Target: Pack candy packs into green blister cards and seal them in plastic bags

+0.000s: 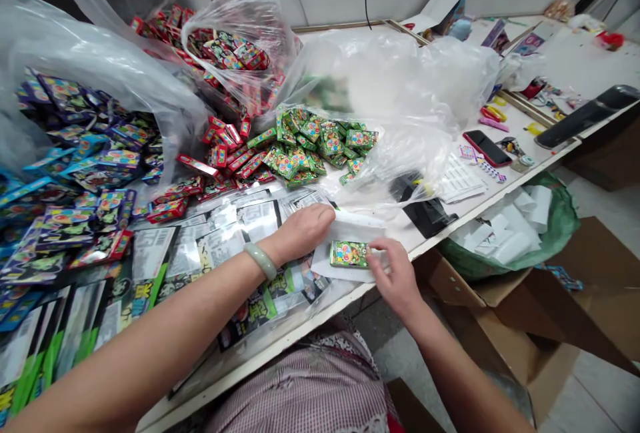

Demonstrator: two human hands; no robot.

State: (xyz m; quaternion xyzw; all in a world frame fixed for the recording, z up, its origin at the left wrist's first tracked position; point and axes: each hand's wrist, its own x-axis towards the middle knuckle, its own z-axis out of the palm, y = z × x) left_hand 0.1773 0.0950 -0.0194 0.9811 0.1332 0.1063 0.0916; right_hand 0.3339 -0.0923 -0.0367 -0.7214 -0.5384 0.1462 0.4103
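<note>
A small green printed box [349, 253] lies flat on white paper [320, 261] near the table's front edge. My right hand [397, 276] has its fingertips and thumb bent around the right end of this box. To the left and a little behind, my left hand [313, 225], with a pale green bangle on the wrist, is curled closed at a raised part of the paper. Its fingertips are mostly hidden. Beneath the left forearm lie flat printed plastic packets [255, 219]. Just behind the hands is a heap of similar green boxes [305, 146] spilling from a clear plastic bag [425, 86].
Red boxes [230, 153] and purple boxes [100, 153] spill from bags at the left. A black item [425, 209], a phone [487, 148] and a dark cylinder [587, 116] sit along the right. Below stand a green sack [555, 209] of white rolls and open cartons [590, 293].
</note>
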